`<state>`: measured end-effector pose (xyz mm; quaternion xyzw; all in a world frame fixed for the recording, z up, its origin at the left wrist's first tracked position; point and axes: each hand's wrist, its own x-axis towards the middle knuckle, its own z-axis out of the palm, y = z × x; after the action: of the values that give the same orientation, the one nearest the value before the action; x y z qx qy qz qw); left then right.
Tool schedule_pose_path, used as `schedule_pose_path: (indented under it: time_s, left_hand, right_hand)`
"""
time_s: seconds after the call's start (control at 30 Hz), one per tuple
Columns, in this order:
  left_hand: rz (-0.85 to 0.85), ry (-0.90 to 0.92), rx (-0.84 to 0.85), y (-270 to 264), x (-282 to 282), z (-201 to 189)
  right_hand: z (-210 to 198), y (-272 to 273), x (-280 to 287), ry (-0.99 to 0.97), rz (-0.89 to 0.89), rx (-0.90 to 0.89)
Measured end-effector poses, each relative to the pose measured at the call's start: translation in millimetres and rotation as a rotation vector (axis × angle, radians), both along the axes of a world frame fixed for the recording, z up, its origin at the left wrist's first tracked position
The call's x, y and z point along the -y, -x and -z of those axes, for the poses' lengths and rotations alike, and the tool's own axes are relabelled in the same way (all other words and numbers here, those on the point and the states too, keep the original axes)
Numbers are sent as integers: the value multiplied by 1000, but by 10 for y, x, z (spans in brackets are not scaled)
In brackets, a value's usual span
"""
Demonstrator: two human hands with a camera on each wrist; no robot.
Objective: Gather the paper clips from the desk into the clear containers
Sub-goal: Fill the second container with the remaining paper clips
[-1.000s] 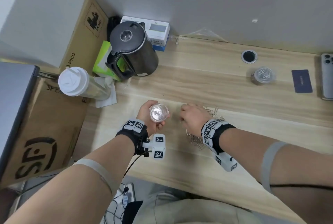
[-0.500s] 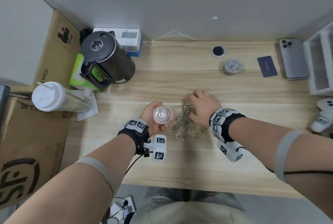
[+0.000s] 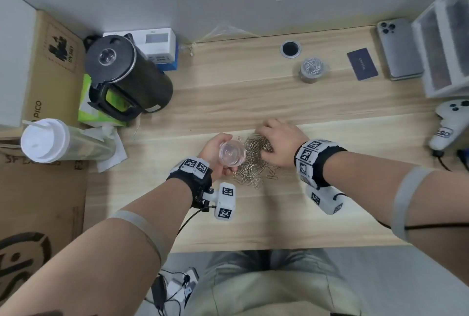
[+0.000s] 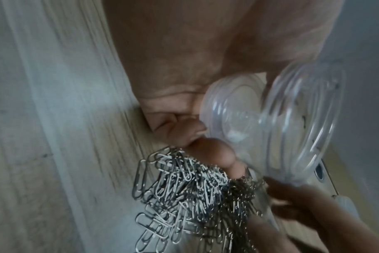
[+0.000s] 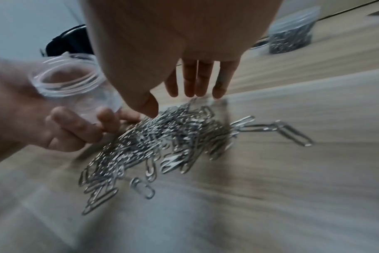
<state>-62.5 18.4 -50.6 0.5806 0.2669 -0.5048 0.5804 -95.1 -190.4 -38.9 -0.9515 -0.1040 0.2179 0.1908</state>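
Observation:
A heap of silver paper clips [image 3: 251, 167] [image 5: 162, 137] [image 4: 195, 193] lies on the wooden desk [image 3: 253, 214] near its front edge. My left hand [image 3: 215, 150] [image 5: 76, 130] grips a small clear container [image 3: 232, 157] [image 4: 270, 123] [image 5: 76, 85] at the heap's left edge, just above the desk, mouth up and slightly tilted. It looks empty. My right hand [image 3: 276, 143] [image 5: 197, 82] hovers over the heap's far right side, fingers straight and pointing down, tips touching the top clips. A second clear container [image 3: 313, 69] [image 5: 292, 36], full of clips, stands at the back right.
A black kettle [image 3: 124, 77] and a white-lidded cup [image 3: 48, 140] stand at the left. A cable hole [image 3: 291, 48], a dark card [image 3: 361, 63], a phone [image 3: 398, 51] and a white organiser [image 3: 446, 36] line the back right. A white controller [image 3: 449, 122] lies at the right edge.
My right hand has moved away from the container to the heap's far right side, uncovering the clips. The left hand still holds the container, now closer to the heap.

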Motion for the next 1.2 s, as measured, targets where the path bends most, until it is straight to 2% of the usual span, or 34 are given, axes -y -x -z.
schedule_pose_path:
  time_s: [0.1, 0.23, 0.37, 0.53, 0.77, 0.9, 1.07, 1.2]
  left_hand:
    - [0, -10, 14, -34, -90, -62]
    - [56, -52, 20, -25, -238, -147]
    - [132, -102, -31, 42, -357, -84]
    - [147, -91, -71, 173, -289, 7]
    - [136, 53, -59, 253, -36, 14]
    - [143, 44, -81, 221, -89, -30]
    - [244, 51, -186, 225, -197, -133]
    - [306, 71, -253, 292, -137, -126]
  right_hand:
    - [-90, 21, 251, 49, 124, -121]
    - [-173, 121, 535, 140, 135, -297]
    - [-148, 229, 646, 214, 130, -367]
    - [-12, 269, 523, 88, 224, -316]
    - [44, 206, 256, -114, 282, -267]
    - [-3, 232, 295, -45, 242, -196]
    - [-47, 258, 272, 127, 122, -183]
    - [10, 228, 136, 91, 71, -195]
